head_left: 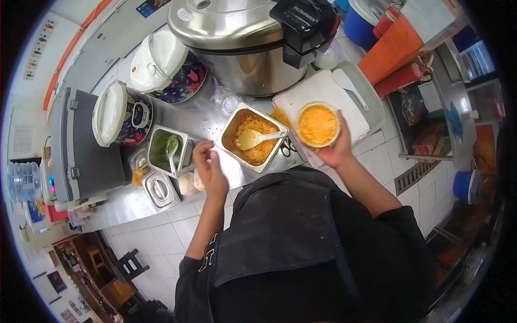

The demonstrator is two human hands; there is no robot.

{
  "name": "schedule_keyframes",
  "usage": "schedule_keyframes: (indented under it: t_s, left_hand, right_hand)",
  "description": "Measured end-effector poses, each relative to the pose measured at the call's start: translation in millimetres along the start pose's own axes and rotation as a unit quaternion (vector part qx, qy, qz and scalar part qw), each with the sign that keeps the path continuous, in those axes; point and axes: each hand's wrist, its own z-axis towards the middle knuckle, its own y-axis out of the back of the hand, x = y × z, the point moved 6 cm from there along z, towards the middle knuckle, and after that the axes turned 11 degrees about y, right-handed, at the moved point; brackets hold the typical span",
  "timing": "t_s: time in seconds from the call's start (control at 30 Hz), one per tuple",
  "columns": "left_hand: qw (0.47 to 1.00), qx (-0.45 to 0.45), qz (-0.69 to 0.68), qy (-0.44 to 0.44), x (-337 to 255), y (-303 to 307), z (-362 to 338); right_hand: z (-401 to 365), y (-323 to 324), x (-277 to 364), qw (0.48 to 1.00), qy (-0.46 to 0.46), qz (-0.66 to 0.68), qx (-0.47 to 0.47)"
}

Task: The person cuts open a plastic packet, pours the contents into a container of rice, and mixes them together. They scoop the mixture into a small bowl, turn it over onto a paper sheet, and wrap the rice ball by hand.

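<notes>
My right hand (337, 148) is wrapped round the near right side of a round bowl (319, 144), held up over white cloths. Orange rice (318, 124) fills the bowl almost to its rim. My left hand (211, 171) is raised over the counter's near edge, fingers loosely bent and nothing visible in them. Between my hands stands a deep steel pan (229, 131) of orange rice, with a cream rice paddle (252, 139) lying in it. Left of my left hand is a smaller steel pan (156, 146) with green food and a white spoon (172, 160).
A large steel rice cooker (242, 67) stands behind the pans. Two flowered containers with white lids (110, 114) are at the left, near a grey case (91, 151). A lidded steel pan (160, 189) sits at the front edge. A white paddle (347, 86) rests on a tray at right.
</notes>
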Motion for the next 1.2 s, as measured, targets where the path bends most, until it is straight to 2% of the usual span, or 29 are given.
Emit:
schedule_keyframes:
  t_s: [0.03, 0.13, 0.23, 0.33, 0.37, 0.43, 0.47, 0.57, 0.8, 0.9, 1.0, 1.1, 1.13, 1.2]
  left_hand:
    - [1.0, -0.013, -0.009, 0.006, 1.4, 5.5, -6.5]
    - [0.998, -0.043, -0.023, 0.038, 6.9, 11.6, -23.7]
    - [0.997, -0.058, -0.016, 0.048, 6.8, 2.1, -33.4]
    - [0.997, -0.07, 0.022, 0.022, -0.7, -8.3, -40.2]
    - [0.997, -0.062, 0.045, 0.016, -4.0, -12.0, -41.7]
    - [0.995, -0.047, 0.09, 0.001, -11.2, -18.1, -43.6]
    - [0.992, -0.05, 0.114, -0.006, -14.2, -19.9, -43.8]
    - [0.984, -0.054, 0.167, -0.021, -22.4, -22.5, -44.6]
    - [0.98, -0.086, 0.176, -0.027, -31.2, -9.9, -47.6]
    - [0.979, -0.097, 0.178, -0.035, -32.7, -4.3, -50.5]
    - [0.978, -0.1, 0.178, -0.05, -38.1, 0.0, -54.1]
    - [0.976, -0.107, 0.176, -0.064, -37.3, 9.5, -57.8]
    - [0.975, -0.119, 0.179, -0.061, -34.9, 13.4, -58.7]
    - [0.975, -0.133, 0.17, -0.056, -34.4, 17.4, -60.6]
  right_hand:
    - [4.4, 15.2, 21.4, 0.999, 0.025, -0.019, -0.043]
    - [29.9, 62.5, 74.8, 0.987, 0.096, -0.122, -0.044]
    - [53.3, 84.6, 106.4, 0.966, 0.141, -0.218, 0.016]
    - [74.5, 89.4, 117.2, 0.878, 0.219, -0.423, 0.052]
    - [76.0, 80.6, 120.1, 0.782, 0.274, -0.548, 0.109]
    - [73.6, 48.8, 109.1, 0.521, 0.364, -0.741, 0.215]
    - [73.2, 45.9, 96.0, 0.464, 0.342, -0.781, 0.239]
    - [75.0, 51.6, 69.3, 0.303, 0.371, -0.805, 0.351]
    - [79.2, 50.6, 78.3, 0.311, 0.344, -0.801, 0.378]
    - [73.4, 46.3, 90.8, 0.348, 0.389, -0.776, 0.354]
    - [71.2, 39.8, 111.9, 0.416, 0.416, -0.753, 0.293]
    - [73.4, 38.6, 140.5, 0.526, 0.452, -0.689, 0.21]
    - [81.9, 49.4, 145.7, 0.635, 0.38, -0.654, 0.156]
    - [87.0, 47.8, 144.8, 0.824, 0.294, -0.47, 0.12]
